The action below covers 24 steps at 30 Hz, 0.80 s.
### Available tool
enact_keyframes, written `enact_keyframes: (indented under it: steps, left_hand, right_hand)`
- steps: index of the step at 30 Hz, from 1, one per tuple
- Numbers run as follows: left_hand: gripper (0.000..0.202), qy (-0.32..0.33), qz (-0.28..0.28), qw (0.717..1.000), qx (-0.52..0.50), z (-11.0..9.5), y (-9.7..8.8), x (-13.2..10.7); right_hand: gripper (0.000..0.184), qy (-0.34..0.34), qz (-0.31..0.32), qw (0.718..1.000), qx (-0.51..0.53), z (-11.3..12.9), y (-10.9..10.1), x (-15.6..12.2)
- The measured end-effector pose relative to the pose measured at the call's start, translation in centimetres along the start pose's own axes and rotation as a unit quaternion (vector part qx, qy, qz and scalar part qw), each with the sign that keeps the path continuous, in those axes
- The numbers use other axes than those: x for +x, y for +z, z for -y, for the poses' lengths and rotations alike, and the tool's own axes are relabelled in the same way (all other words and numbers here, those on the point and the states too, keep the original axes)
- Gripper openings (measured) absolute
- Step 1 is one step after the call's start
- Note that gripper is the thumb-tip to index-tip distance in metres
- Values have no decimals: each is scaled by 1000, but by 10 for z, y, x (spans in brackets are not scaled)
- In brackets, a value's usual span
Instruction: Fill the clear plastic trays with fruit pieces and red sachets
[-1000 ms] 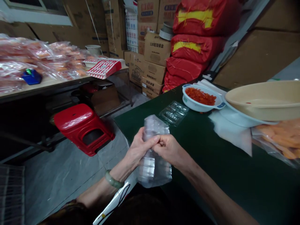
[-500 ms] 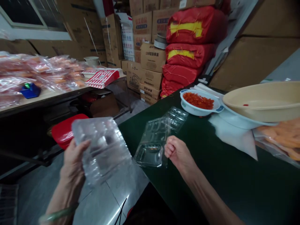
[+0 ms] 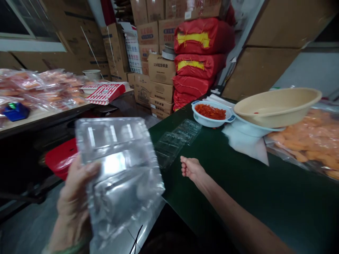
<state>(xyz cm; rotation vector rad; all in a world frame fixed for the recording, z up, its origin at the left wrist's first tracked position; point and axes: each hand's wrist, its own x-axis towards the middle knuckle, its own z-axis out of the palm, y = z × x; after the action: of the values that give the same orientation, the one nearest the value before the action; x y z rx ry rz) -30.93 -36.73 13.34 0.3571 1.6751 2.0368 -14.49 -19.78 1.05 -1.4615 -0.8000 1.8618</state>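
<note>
Left hand (image 3: 74, 197): grips clear plastic trays (image 3: 122, 173)
Right hand (image 3: 193, 167): fist, above table (image 3: 238, 197)
Loose trays (image 3: 171, 144): near table's left corner
Carton (image 3: 161, 76): "130", Chinese characters

Stacked cartons (image 3: 162, 69) stand beyond a green table (image 3: 286, 197).

Dim light; white glare on blurred plastic trays (image 3: 122, 169); lower left dark.
</note>
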Motion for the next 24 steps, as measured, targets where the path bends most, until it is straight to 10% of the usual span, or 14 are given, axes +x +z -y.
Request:
enact_keyframes:
  steps: [5, 10, 19, 24]
  left_hand:
    - [56, 7, 253, 966, -50, 42, 62, -31]
    - [52, -84, 427, 897, -77, 94, 105, -59]
    - [50, -156, 443, 879, -81, 121, 116, -67]
    - [53, -168, 448, 869, -129, 120, 117, -64]
  right_hand:
    - [19, -309, 76, 946, -66, 25, -32, -90]
    - [24, -220, 239, 920, -220, 29, -53, -129]
    - [31, -112, 270, 938, -184, 19, -90, -93]
    - [17, -287, 173, 895, -295, 25, -67, -113]
